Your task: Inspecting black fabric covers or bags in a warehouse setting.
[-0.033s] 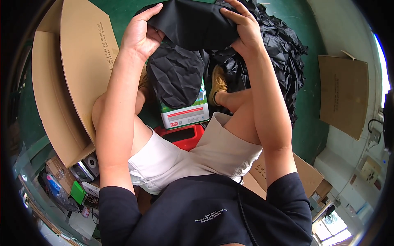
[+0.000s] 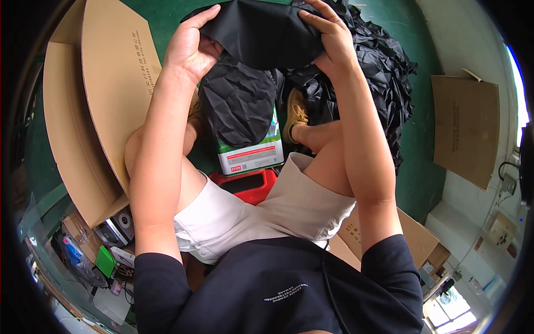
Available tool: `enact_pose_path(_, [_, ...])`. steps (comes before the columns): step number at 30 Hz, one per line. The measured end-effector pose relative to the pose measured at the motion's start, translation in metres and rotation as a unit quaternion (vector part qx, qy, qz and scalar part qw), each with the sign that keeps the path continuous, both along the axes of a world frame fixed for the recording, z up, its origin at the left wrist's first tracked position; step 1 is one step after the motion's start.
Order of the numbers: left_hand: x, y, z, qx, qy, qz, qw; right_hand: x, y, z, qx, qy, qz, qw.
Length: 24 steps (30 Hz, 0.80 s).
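A piece of black fabric is stretched between my two hands at the top of the view. My left hand grips its left end, with the thumb lying over the cloth. At the other end, my right hand pinches the edge between thumb and fingers. Below the held cloth, a rounded black fabric piece lies creased over a white and green box-shaped container. A large heap of crumpled black fabric pieces spreads on the floor beyond my right arm.
A big open cardboard box stands at my left. Between my legs is a red plastic object. Another cardboard box rests by the right wall, and a cardboard piece lies near my right elbow. The floor is green.
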State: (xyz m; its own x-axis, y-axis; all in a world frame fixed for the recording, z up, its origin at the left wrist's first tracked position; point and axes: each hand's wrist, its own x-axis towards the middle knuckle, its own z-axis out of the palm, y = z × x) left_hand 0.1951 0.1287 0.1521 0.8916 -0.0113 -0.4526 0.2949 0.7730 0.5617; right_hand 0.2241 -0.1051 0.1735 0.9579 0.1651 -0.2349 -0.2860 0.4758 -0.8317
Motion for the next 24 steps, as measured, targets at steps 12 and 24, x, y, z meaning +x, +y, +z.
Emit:
enact_pose_path(12, [0.002, -0.007, -0.001, 0.031, 0.025, -0.021, 0.999, 0.0, -0.004, -0.004, 0.015, -0.008, -0.003, 1.0])
enact_pose_path(24, [0.035, 0.019, -0.04, 0.103, 0.061, -0.038, 0.992, 0.016, 0.002, -0.019, -0.062, 0.042, 0.02, 0.997])
